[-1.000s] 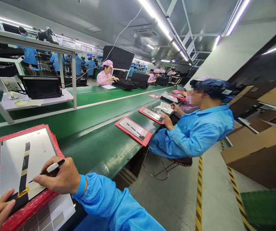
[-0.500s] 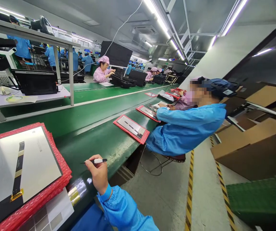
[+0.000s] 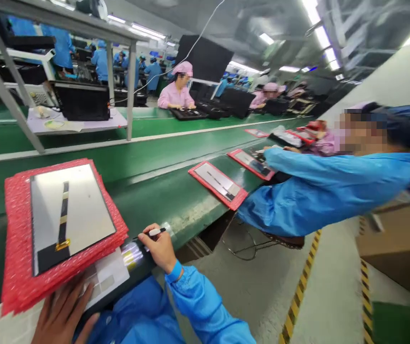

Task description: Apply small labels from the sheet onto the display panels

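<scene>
Flat panel [image 3: 86, 205] is being supported by red padding [image 3: 15, 229] on the green worktop [image 3: 147, 198], in a workroom lit by ceiling lights [image 3: 322, 38]. A pen [image 3: 155, 232] is being gripped in the closed right hand [image 3: 161, 247]. The left hand [image 3: 63, 310], unseen a moment earlier, is being held open over a sheet [image 3: 113, 268], fingers spread.

Across the green bench from me sat a worker in a pink cap [image 3: 182, 68]; a black monitor [image 3: 82, 101] stood on a white shelf [image 3: 99, 125] to my left.
</scene>
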Tool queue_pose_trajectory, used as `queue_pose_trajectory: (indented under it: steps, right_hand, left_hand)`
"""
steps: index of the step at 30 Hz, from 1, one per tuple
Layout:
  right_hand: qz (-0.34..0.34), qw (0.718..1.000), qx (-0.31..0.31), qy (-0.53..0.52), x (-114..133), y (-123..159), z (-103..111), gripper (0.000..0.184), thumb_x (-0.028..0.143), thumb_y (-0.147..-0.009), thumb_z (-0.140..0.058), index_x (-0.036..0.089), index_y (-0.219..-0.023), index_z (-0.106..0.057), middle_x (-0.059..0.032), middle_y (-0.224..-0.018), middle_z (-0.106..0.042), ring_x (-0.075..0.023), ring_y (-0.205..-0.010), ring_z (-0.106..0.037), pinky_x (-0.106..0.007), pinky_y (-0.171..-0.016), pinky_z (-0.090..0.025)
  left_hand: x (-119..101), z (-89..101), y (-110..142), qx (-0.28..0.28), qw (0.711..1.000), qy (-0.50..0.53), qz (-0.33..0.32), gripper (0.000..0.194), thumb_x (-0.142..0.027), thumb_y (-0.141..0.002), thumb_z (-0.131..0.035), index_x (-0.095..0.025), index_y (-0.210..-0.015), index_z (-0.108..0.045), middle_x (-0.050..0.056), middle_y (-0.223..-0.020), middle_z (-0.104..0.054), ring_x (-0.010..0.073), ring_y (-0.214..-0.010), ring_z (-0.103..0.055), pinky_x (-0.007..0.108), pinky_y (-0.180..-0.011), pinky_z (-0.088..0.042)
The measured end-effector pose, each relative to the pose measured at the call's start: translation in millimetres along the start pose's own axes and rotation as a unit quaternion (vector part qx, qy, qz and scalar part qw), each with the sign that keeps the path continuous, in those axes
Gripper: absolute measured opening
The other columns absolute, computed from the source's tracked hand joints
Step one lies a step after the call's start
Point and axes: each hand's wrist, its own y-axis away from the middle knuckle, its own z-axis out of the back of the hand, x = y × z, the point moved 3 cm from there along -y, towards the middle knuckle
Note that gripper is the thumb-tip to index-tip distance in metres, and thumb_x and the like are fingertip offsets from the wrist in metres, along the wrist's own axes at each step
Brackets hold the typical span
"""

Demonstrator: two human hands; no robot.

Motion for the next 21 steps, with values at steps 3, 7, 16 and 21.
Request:
queue_pose_trajectory:
  steps: [3,7,16,21]
  right_hand:
    - [-0.006,1.0,0.005,-0.001,-4.6,-4.2,4.0,0.02,0.04,-0.078,-0.077,0.021,-0.08,-0.07,0.0009,-0.069,-0.065,-0.0188,-0.065,-0.06,-0.029,-0.062,-0.046]
    - [-0.002,1.0,0.005,0.003,-2.3,-3.3,7.5,0.024,0.043,-0.079,-0.079,0.021,-0.081,-0.07,-0.0014,-0.072,-0.066,-0.0202,-0.066,-0.06,-0.03,-0.062,-0.046]
    - [0.026,0.985,0.165,0.047,21.0,36.1,-9.2,0.011,0.032,-0.083,-0.076,0.021,-0.084,-0.075,-0.0021,-0.074,-0.073,-0.0187,-0.065,-0.064,-0.028,-0.061,-0.048]
    - [0.023,0.977,0.209,0.049,10.3,50.9,-23.0,0.007,0.028,-0.083,-0.077,0.021,-0.083,-0.077,-0.001,-0.07,-0.073,-0.0182,-0.061,-0.063,-0.029,-0.059,-0.047]
  left_hand:
    - [-6.3,13.4,-9.0,0.034,0.999,-0.019,0.007,0.06,-0.043,-0.1,-0.059,-0.026,-0.157,-0.048,0.01,-0.15,-0.062,0.0318,-0.139,-0.057,0.053,-0.132,-0.016]
    - [-18.7,26.4,-24.7,0.046,0.998,-0.002,0.043,0.05,-0.043,-0.101,-0.061,-0.022,-0.146,-0.059,0.012,-0.147,-0.064,0.0313,-0.141,-0.055,0.054,-0.131,-0.02]
    - [-36.5,37.2,-59.2,0.159,0.984,0.075,-0.01,0.06,-0.038,-0.096,-0.067,-0.032,-0.154,-0.052,0.009,-0.163,-0.048,0.035,-0.149,-0.045,0.055,-0.116,-0.045]
    - [-39.3,31.3,-56.6,0.21,0.975,0.077,-0.003,0.066,-0.036,-0.092,-0.071,-0.038,-0.155,-0.05,0.004,-0.168,-0.041,0.0371,-0.151,-0.041,0.06,-0.119,-0.037]
